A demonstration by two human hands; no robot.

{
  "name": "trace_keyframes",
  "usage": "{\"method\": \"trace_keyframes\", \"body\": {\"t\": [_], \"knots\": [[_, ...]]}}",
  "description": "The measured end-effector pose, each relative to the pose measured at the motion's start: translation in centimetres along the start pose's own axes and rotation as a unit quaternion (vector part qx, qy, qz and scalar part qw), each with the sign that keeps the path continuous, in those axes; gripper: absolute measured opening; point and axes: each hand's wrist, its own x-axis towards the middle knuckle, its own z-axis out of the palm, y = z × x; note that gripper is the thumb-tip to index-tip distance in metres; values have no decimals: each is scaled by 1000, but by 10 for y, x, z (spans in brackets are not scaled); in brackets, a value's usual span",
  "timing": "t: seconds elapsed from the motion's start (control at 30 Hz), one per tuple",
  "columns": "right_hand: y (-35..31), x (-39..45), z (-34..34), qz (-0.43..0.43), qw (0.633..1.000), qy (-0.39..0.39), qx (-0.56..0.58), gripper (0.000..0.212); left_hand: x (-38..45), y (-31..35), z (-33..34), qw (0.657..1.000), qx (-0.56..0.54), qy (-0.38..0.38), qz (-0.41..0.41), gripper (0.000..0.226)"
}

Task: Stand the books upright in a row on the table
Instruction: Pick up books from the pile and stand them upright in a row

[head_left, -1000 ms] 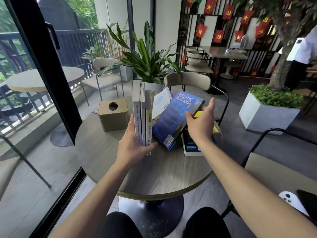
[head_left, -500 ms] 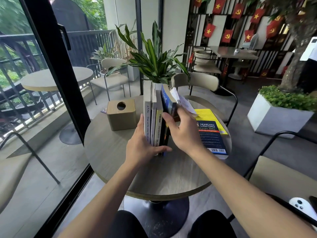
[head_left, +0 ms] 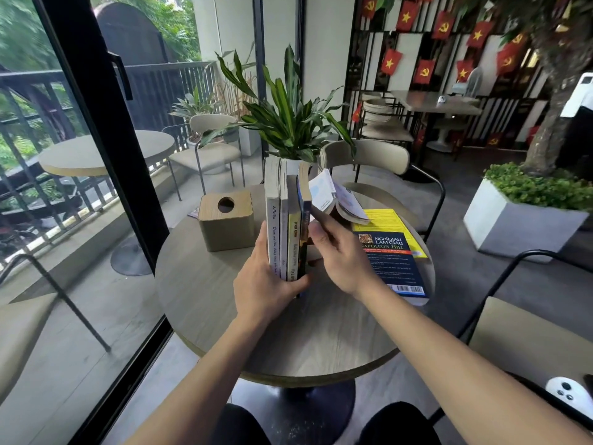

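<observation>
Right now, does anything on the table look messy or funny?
Yes. Behind the upright row of books, one book lies splayed open with pages fanned, propped at a tilt. A dark blue book lies flat over a yellow one, near the table's right edge. They aren't standing yet.

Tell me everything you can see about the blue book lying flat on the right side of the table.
The blue book is a paperback lying flat, back cover up, on the round table near its right edge. The cover is dark blue with a red band, white text and a barcode at the near corner. It rests on a yellow book beneath it. Neither hand touches it; the right hand is just left of it.
</observation>
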Motion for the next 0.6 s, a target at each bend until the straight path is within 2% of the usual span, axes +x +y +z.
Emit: {"method": "trace_keyframes", "body": {"t": [0.17, 0.5, 0.6], "knots": [[7, 14, -9, -4, 999, 20, -30, 42, 2, -1, 6, 1000, 9, 16, 0, 112], [21, 35, 0, -4, 1000, 13, -8, 34, 27, -2, 18, 1000, -17, -3, -15, 128], [29, 40, -1, -10, 1000, 22, -12, 33, 35, -5, 24, 1000, -14, -2, -6, 120]]}}
